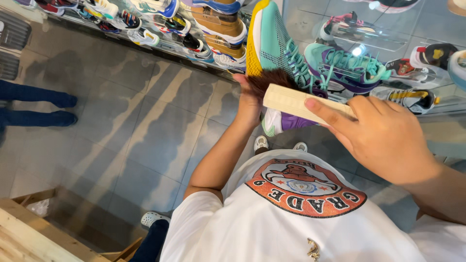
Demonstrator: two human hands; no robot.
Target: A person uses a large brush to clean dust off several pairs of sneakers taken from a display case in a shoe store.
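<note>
The left hand (248,104) grips the teal-and-purple sneaker (279,58) upright, centre far, before the shoe shelves (160,29). The right hand (383,136) clasps a wooden-backed brush (296,102) (bristles on the sneaker). The sneaker looks light with soft mesh; its stiffer sole seems safest to hold.

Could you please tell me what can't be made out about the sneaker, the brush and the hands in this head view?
- Teal sneaker: its heel end is hidden behind the left hand and brush.
- Wooden brush: its rear end is covered by the right hand.
- Left hand: its fingers are hidden behind the sneaker, so the grip is unclear.
- Shelved shoes: cut off by the top edge.
</note>
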